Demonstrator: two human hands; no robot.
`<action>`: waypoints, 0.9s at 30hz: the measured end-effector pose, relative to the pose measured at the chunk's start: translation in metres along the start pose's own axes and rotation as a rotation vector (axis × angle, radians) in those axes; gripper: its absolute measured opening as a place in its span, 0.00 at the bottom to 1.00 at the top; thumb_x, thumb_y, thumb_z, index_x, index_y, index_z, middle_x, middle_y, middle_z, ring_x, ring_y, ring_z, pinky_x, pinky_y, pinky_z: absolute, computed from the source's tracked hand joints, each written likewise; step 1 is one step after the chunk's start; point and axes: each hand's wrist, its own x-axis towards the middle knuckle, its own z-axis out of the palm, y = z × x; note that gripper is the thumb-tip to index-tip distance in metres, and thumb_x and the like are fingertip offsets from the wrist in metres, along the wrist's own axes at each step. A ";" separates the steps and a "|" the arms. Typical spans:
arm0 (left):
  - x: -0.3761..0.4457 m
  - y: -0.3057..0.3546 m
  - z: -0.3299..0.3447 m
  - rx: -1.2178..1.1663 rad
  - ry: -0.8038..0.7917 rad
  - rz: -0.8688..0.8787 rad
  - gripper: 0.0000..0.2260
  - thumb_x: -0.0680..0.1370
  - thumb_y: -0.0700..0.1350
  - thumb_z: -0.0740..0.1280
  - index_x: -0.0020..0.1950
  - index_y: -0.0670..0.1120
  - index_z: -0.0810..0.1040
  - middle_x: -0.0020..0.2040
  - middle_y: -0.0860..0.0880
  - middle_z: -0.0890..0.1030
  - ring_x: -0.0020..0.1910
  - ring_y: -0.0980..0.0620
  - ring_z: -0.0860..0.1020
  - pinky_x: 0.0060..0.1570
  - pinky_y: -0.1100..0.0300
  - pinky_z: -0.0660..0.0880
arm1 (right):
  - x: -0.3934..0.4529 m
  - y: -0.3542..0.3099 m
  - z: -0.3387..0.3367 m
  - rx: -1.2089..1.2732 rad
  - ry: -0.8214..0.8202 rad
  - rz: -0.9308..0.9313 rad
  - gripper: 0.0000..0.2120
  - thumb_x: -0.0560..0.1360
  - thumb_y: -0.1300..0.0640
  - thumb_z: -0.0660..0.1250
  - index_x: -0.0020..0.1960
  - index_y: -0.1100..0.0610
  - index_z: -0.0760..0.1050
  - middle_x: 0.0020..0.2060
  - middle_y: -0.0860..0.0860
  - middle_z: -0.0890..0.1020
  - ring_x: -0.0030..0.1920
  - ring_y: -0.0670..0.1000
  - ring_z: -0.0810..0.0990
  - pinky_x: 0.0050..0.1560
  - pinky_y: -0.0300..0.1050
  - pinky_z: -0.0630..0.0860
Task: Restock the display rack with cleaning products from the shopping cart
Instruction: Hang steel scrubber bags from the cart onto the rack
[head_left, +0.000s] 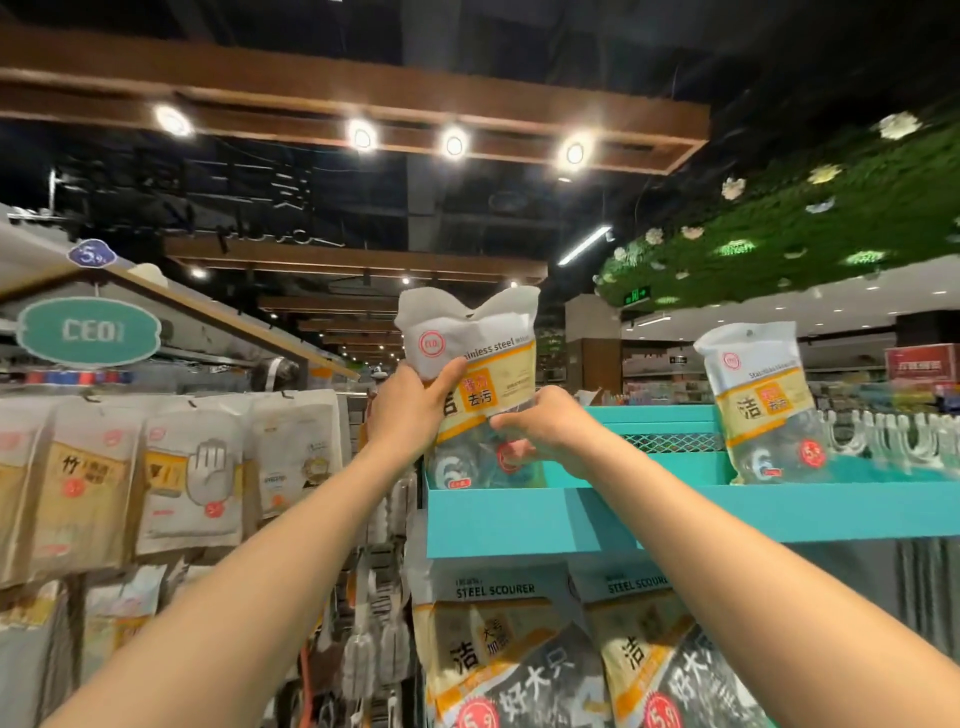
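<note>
Both hands hold one white-and-yellow packet of stainless steel scourers (483, 353) upright at the left end of the teal top shelf (675, 514) of the display rack. My left hand (410, 410) grips its left side with the thumb across the front. My right hand (540, 431) grips its lower right part. The packet's bottom sits behind the shelf's front lip. A second identical packet (763, 405) stands on the same shelf further right. The shopping cart is out of view.
Larger steel scourer packets (498, 649) hang below the teal shelf. To the left, bagged cloths and gloves (192, 478) hang on hooks under a teal "CEO" sign (88, 332). Clear plastic hooks (883, 436) line the shelf at the right. Store aisles lie beyond.
</note>
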 end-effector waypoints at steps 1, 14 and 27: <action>0.002 -0.005 0.000 0.038 -0.003 0.005 0.40 0.63 0.79 0.50 0.51 0.48 0.77 0.45 0.51 0.82 0.43 0.50 0.80 0.46 0.49 0.78 | 0.004 0.001 0.002 -0.064 0.009 -0.008 0.09 0.74 0.64 0.67 0.55 0.61 0.78 0.52 0.56 0.82 0.50 0.54 0.82 0.46 0.47 0.81; 0.010 -0.034 0.017 0.164 0.039 0.055 0.21 0.80 0.60 0.52 0.49 0.43 0.72 0.44 0.47 0.76 0.43 0.48 0.76 0.37 0.55 0.70 | 0.024 -0.001 0.004 -0.092 -0.158 0.214 0.13 0.79 0.66 0.58 0.62 0.59 0.70 0.65 0.54 0.72 0.66 0.56 0.69 0.46 0.47 0.77; -0.002 -0.026 0.013 0.181 0.053 -0.041 0.24 0.77 0.62 0.57 0.55 0.41 0.69 0.48 0.44 0.77 0.47 0.45 0.77 0.41 0.52 0.75 | 0.018 -0.002 0.007 -0.393 -0.019 0.142 0.11 0.78 0.56 0.63 0.59 0.58 0.73 0.55 0.54 0.78 0.50 0.53 0.79 0.45 0.46 0.81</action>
